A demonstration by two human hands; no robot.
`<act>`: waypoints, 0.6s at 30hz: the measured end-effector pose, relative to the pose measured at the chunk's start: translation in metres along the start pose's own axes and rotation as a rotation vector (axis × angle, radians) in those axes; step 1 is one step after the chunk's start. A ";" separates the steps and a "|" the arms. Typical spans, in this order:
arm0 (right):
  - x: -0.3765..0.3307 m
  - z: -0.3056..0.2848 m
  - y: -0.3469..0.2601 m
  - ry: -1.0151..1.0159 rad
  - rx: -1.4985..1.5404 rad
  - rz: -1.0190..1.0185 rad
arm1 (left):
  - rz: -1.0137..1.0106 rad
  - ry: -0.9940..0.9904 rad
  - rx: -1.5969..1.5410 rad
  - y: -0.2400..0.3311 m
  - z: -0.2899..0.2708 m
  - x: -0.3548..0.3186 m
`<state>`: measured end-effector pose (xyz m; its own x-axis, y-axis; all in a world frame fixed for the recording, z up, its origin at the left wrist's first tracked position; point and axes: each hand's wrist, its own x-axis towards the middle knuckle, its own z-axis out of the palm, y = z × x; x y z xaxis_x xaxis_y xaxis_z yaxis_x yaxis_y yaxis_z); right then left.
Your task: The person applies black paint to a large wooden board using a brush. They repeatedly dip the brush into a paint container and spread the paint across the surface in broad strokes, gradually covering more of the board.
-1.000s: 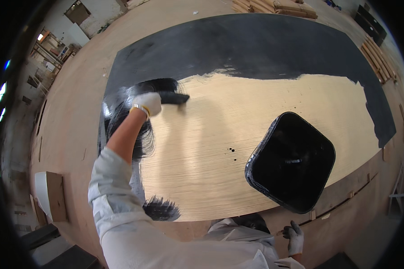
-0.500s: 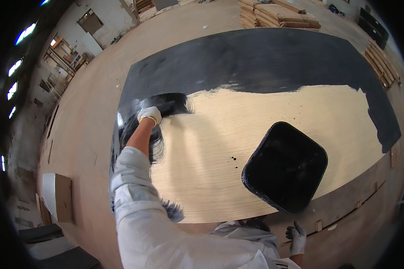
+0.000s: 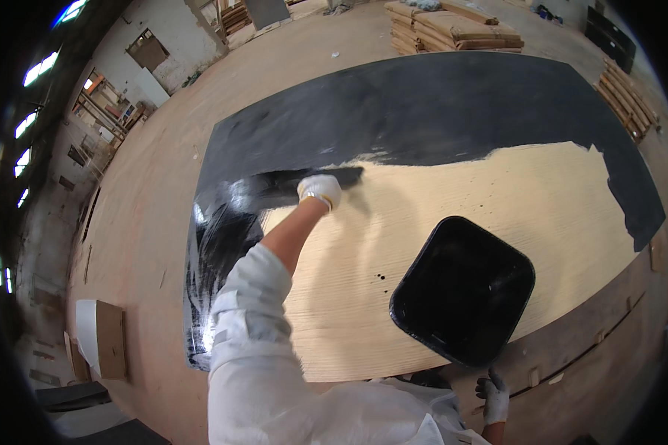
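A large wood-grain panel [image 3: 423, 200] lies before me, partly coated in black paint [image 3: 453, 104] along its far side, left side and right end. My left hand [image 3: 320, 191], in a white glove, is closed around a dark, paint-covered applicator [image 3: 352, 176] pressed on the panel; its exact kind is hard to make out. Wet, glossy streaks lie beside and below it. A black square tub [image 3: 464, 293] with rounded corners rests on the bare wood near the front edge. My right hand [image 3: 495, 398], gloved with dark-stained fingers, hangs beyond that edge, loosely open and holding nothing.
Small black drips [image 3: 381, 278] dot the wood left of the tub. Stacked brown flat packages [image 3: 456, 31] stand behind the panel, with bundled brown lengths [image 3: 625, 100] at the right. A cardboard box [image 3: 102, 339] sits on the floor at the left.
My left hand has swept rightward with the applicator, lengthening the black band over the wood. More of the panel's left side now shows black. My right hand stays low by the front edge.
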<state>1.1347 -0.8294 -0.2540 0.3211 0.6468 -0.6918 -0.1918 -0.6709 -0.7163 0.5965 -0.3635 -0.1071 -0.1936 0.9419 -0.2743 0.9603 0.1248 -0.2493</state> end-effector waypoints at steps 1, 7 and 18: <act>0.002 0.000 0.003 -0.002 0.033 -0.024 | 0.017 0.027 0.058 0.003 -0.001 -0.012; 0.005 -0.008 0.023 0.000 0.023 -0.034 | -0.012 -0.005 0.050 0.000 -0.016 0.030; -0.015 -0.001 0.019 0.049 0.023 0.010 | 0.142 -0.045 0.060 0.083 -0.067 0.051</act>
<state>1.1275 -0.8520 -0.2572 0.3636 0.6211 -0.6943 -0.2168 -0.6684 -0.7115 0.6800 -0.2842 -0.0795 -0.0672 0.9337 -0.3517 0.9652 -0.0285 -0.2601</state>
